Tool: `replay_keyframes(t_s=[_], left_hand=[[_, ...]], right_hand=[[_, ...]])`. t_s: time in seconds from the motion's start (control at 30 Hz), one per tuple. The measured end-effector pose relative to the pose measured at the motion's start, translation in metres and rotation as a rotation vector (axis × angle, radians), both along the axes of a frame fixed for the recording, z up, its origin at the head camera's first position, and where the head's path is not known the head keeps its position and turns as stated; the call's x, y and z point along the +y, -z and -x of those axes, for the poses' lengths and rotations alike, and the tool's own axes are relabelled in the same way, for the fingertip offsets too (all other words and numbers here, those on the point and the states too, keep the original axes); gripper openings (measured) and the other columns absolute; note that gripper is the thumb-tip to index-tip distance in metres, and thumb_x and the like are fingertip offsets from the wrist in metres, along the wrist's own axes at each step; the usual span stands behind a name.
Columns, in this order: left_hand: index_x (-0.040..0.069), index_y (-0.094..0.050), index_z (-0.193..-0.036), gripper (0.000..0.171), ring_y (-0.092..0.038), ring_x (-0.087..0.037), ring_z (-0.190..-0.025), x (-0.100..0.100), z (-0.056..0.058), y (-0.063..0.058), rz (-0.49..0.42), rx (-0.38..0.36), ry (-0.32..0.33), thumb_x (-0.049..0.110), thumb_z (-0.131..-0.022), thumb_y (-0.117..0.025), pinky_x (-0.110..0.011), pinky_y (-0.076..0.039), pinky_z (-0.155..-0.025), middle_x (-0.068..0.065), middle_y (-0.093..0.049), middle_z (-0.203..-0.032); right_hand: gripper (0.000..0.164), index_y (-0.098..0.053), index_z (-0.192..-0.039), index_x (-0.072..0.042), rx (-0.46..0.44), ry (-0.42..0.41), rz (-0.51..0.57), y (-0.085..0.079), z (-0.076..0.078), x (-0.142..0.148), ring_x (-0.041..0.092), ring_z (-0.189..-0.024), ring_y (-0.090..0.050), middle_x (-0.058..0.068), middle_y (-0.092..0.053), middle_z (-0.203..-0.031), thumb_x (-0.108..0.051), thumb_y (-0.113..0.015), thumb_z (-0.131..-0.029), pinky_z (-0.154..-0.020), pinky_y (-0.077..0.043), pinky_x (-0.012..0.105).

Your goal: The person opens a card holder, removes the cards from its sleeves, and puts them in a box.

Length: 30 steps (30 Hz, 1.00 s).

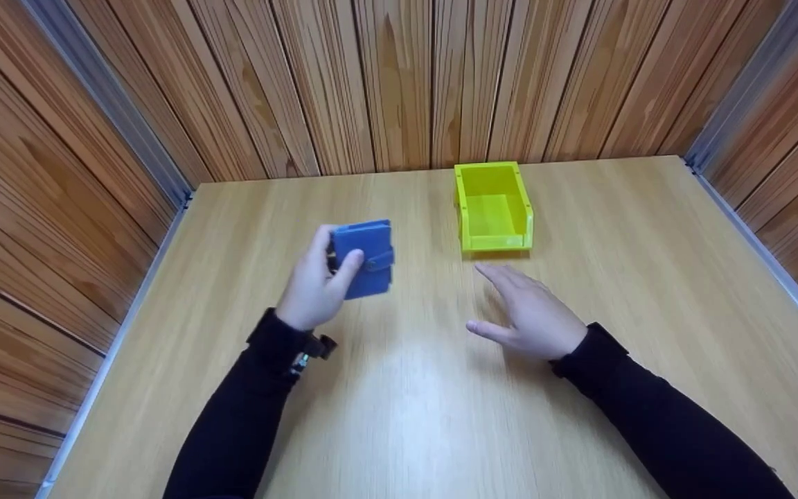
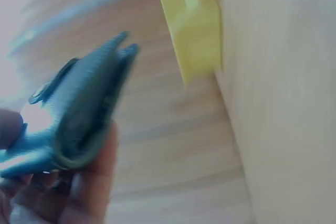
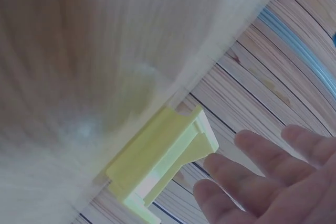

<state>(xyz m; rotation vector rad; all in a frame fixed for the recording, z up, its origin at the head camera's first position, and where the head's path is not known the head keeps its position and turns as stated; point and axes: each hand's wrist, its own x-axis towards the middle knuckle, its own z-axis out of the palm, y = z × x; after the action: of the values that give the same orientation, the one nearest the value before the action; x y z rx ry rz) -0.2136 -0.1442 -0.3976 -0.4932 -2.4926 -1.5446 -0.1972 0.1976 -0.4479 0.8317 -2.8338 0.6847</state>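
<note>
My left hand (image 1: 316, 287) grips a blue wallet (image 1: 370, 277) with a snap strap, thumb across its front, held above the table. In the left wrist view the folded wallet (image 2: 79, 103) shows its edge, with fingers behind it. My right hand (image 1: 534, 312) is over the table to the right, its fingers extended and holding nothing. Just beyond those fingertips stands a yellow open-front bin (image 1: 496, 242). The right wrist view has the same bin (image 3: 157, 156) to the left of the spread fingers (image 3: 247, 182).
The wooden table (image 1: 399, 416) is bounded by a plank wall (image 1: 399, 83) at the back and plank walls at both sides. Metal strips (image 1: 122, 319) run along the side edges. A small dark device (image 1: 312, 350) sits on the left wrist.
</note>
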Motion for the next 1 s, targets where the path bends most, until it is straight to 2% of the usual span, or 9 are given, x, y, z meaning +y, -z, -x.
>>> replay_keyframes(t_s=[0.1,0.27,0.4,0.5,0.6,0.67,0.77,0.93,1.0], left_hand=[[0.015,-0.046,-0.126,0.036,-0.069,-0.024,-0.101,0.017,-0.006,0.008,-0.084,-0.049,0.062,0.035,-0.099,-0.058,-0.038,-0.061,-0.076,-0.008,-0.063,-0.116],[0.013,-0.047,-0.126,0.038,-0.070,-0.026,-0.096,0.041,-0.011,0.026,-0.172,-0.171,0.118,0.035,-0.098,-0.059,-0.040,-0.061,-0.076,-0.011,-0.063,-0.114],[0.009,-0.046,-0.129,0.042,-0.068,-0.026,-0.097,0.060,-0.013,0.041,-0.223,-0.259,0.164,0.033,-0.098,-0.060,-0.039,-0.060,-0.080,-0.014,-0.063,-0.116],[0.006,-0.046,-0.131,0.044,-0.068,-0.027,-0.100,0.072,-0.013,0.050,-0.265,-0.313,0.201,0.030,-0.098,-0.061,-0.039,-0.060,-0.083,-0.015,-0.064,-0.117],[0.006,-0.046,-0.132,0.044,-0.068,-0.026,-0.102,0.080,-0.013,0.057,-0.295,-0.351,0.210,0.030,-0.098,-0.061,-0.039,-0.059,-0.083,-0.015,-0.065,-0.117],[0.007,-0.046,-0.134,0.044,-0.068,-0.026,-0.103,0.083,-0.012,0.061,-0.315,-0.370,0.209,0.030,-0.099,-0.060,-0.039,-0.059,-0.083,-0.014,-0.065,-0.118],[0.006,-0.046,-0.134,0.043,-0.068,-0.025,-0.104,0.086,-0.010,0.067,-0.342,-0.388,0.208,0.029,-0.100,-0.058,-0.039,-0.059,-0.083,-0.015,-0.066,-0.117],[0.003,-0.045,-0.133,0.041,-0.069,-0.027,-0.100,0.089,-0.007,0.077,-0.415,-0.431,0.239,0.024,-0.100,-0.057,-0.041,-0.060,-0.080,-0.019,-0.067,-0.115],[0.002,-0.045,-0.133,0.041,-0.070,-0.027,-0.098,0.089,-0.007,0.080,-0.427,-0.447,0.250,0.024,-0.100,-0.057,-0.041,-0.061,-0.079,-0.019,-0.067,-0.115]], right_hand=[[0.090,-0.029,-0.154,-0.013,-0.014,-0.007,0.044,-0.002,-0.001,-0.002,0.028,-0.141,-0.039,0.011,-0.040,-0.153,-0.063,-0.062,-0.087,-0.115,-0.034,0.051],[0.090,-0.032,-0.151,-0.010,-0.024,-0.030,0.145,-0.002,-0.002,-0.006,0.026,-0.136,-0.045,0.011,-0.046,-0.148,-0.062,-0.064,-0.086,-0.112,-0.039,0.049],[0.084,-0.037,-0.145,-0.010,-0.007,-0.067,0.281,-0.001,-0.005,-0.010,0.025,-0.126,-0.053,0.010,-0.052,-0.139,-0.054,-0.072,-0.083,-0.101,-0.050,0.047],[0.079,-0.040,-0.139,-0.010,-0.013,-0.085,0.378,-0.001,-0.009,-0.014,0.023,-0.118,-0.058,0.008,-0.055,-0.131,-0.048,-0.077,-0.081,-0.094,-0.055,0.041],[0.075,-0.042,-0.134,-0.007,-0.005,-0.091,0.434,-0.001,-0.011,-0.018,0.022,-0.104,-0.062,0.009,-0.056,-0.122,-0.043,-0.080,-0.080,-0.085,-0.059,0.035],[0.073,-0.044,-0.131,-0.005,0.022,-0.095,0.448,0.000,-0.013,-0.020,0.020,-0.097,-0.063,0.009,-0.055,-0.117,-0.041,-0.081,-0.079,-0.079,-0.060,0.032],[0.070,-0.047,-0.131,-0.003,0.080,-0.107,0.449,0.002,-0.013,-0.025,0.020,-0.093,-0.060,0.009,-0.052,-0.117,-0.036,-0.082,-0.080,-0.074,-0.060,0.028],[0.064,-0.053,-0.133,-0.006,0.181,-0.107,0.378,0.005,-0.014,-0.034,0.020,-0.089,-0.060,0.011,-0.050,-0.123,-0.034,-0.081,-0.082,-0.071,-0.059,0.029],[0.061,-0.057,-0.132,-0.008,0.222,-0.095,0.333,0.005,-0.014,-0.038,0.019,-0.090,-0.061,0.011,-0.051,-0.124,-0.035,-0.080,-0.082,-0.074,-0.058,0.030]])
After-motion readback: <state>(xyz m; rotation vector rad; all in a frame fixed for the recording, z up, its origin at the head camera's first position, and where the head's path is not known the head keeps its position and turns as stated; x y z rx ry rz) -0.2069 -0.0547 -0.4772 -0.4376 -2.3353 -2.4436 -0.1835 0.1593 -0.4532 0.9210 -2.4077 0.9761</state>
